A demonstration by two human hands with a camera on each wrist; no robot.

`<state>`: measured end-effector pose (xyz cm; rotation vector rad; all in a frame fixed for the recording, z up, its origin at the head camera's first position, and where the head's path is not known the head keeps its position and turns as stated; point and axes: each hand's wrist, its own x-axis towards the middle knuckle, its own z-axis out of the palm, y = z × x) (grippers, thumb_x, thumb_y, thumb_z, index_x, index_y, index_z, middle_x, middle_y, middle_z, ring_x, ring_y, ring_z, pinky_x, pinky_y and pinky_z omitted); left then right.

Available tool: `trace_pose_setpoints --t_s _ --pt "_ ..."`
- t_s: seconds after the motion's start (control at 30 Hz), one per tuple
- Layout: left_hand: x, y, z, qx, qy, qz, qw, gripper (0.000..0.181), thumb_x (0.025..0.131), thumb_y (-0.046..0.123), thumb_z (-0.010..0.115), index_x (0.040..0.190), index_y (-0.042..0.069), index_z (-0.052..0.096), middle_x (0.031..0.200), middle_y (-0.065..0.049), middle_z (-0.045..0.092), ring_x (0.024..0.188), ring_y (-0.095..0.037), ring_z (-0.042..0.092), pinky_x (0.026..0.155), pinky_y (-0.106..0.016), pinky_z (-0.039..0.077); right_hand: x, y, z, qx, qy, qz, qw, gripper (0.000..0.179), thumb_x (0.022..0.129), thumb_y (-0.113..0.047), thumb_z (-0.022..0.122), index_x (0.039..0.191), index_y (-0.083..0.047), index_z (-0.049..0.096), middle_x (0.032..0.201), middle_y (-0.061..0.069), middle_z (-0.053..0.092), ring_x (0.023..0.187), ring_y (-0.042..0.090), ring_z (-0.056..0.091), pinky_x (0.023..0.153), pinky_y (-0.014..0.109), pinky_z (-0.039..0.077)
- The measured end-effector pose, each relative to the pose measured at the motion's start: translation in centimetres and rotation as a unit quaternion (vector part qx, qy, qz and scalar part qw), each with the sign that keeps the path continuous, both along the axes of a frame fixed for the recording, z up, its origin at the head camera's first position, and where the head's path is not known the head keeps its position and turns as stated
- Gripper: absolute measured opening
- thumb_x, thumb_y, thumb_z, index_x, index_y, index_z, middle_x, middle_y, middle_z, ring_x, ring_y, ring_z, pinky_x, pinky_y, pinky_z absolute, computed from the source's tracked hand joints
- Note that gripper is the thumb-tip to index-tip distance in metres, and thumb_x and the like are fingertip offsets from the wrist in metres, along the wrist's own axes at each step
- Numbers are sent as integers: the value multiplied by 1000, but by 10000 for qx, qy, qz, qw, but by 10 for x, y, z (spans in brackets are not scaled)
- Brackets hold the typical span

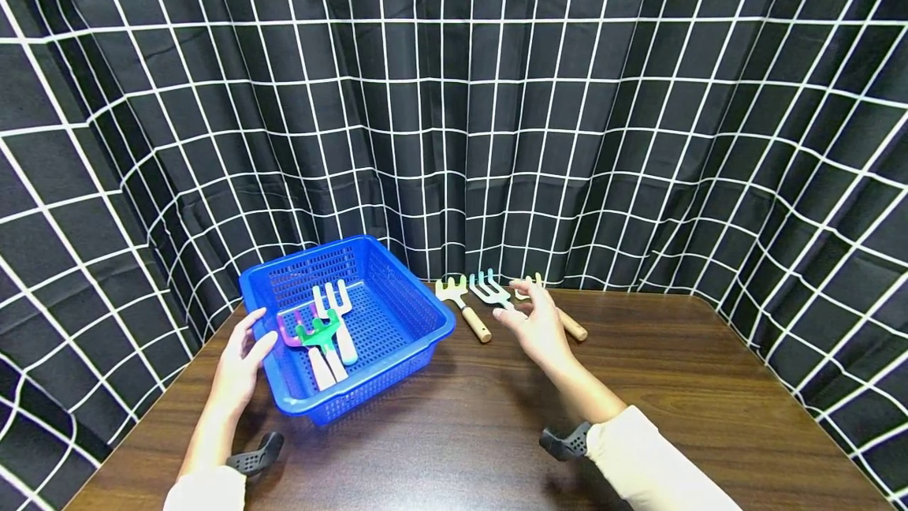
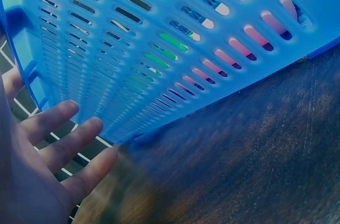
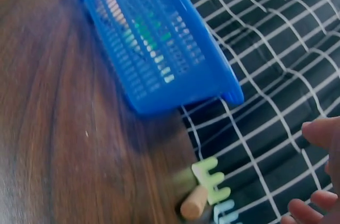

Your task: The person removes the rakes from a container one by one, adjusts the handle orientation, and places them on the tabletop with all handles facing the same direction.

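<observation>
My left hand (image 1: 239,361) is at the left rim of a blue plastic basket (image 1: 407,290); thumb and forefinger rest on the rim, while its other fingers (image 2: 71,152) spread loosely outside the wall in the left wrist view. Inside lie a purple-pink hand fork (image 1: 287,331), a green hand fork (image 1: 321,333) and a white hand fork (image 1: 344,337). Over the tabletop, my right hand (image 1: 542,333) hovers with fingers apart, holding nothing. Beneath and beside it are a light blue hand fork (image 1: 491,290) and a yellow hand fork (image 1: 573,326), both partly hidden. A pale green hand fork (image 1: 468,310) lies to their left.
The brown wooden table (image 1: 454,432) ends just behind the forks. A black curtain with a white grid (image 1: 496,101) hangs along its back and sides. Black straps (image 1: 258,454) sit at both wrists.
</observation>
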<state>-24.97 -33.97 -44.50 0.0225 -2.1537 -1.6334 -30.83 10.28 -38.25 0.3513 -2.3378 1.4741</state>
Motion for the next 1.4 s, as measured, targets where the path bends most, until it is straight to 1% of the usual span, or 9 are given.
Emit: trace_pose_setpoints --t_s 0.13,0.17,0.27,0.5,0.67,0.9,1.1,1.27,1.4 --pt "0 -1 -1 -5 -81 38 10000 55 102 22 51 151 9 30 140 -29 41 96 10 49 75 -10 44 4 -13 4 128 100 168 9997 53 79 -6 78 128 -2 55 129 20 54 106 37 60 89 47 49" --pt "3 3 4 -13 -167 63 9998 55 102 21 50 151 6 28 141 -29 40 96 11 48 75 -9 43 6 -16 4 198 149 183 9995 53 80 -7 78 128 -2 56 128 20 54 105 37 60 88 49 48" --pt "3 3 4 -36 -205 73 9998 56 102 21 50 151 6 28 142 -29 39 95 12 47 75 -9 42 9 -26 4 394 216 251 9987 54 80 -11 78 129 -4 56 126 17 56 106 36 60 88 50 48" --pt "3 4 4 7 -111 21 9999 55 102 19 50 150 5 28 140 -29 40 95 12 48 75 -9 43 15 -45 5 309 418 780 9956 59 78 -13 79 131 -5 55 129 16 53 110 33 57 89 51 48" --pt "4 5 5 -15 -49 8 10000 54 102 18 50 150 4 28 138 -30 41 94 11 48 75 -9 43 17 -60 6 428 571 999 9924 60 78 -15 79 132 -5 55 125 13 56 107 31 58 87 45 50" --pt "3 7 6 41 2 -5 10000 53 102 18 50 149 4 29 137 -29 42 95 10 49 75 -10 44 21 -83 9 696 919 1438 9829 59 78 -13 79 130 -2 53 123 21 53 103 37 60 83 47 51" --pt "3 8 6 50 18 26 10000 52 103 17 49 149 4 30 136 -25 42 95 10 49 75 -10 44 24 -100 16 1059 837 1595 9779 59 80 -16 77 132 -3 52 127 20 52 106 36 59 84 47 51" --pt "2 5 5 30 -49 42 10000 53 103 18 49 150 5 29 136 -25 42 94 10 49 75 -11 44 21 -113 18 1342 702 1626 9750 60 80 -19 77 133 -4 52 129 17 53 105 33 61 84 42 52" --pt "2 4 5 -44 -108 108 9999 54 102 19 50 150 5 28 137 -26 42 94 11 47 75 -10 43 15 -124 20 1393 421 1716 9744 63 81 -20 77 136 -5 51 133 16 51 107 32 61 84 39 51"
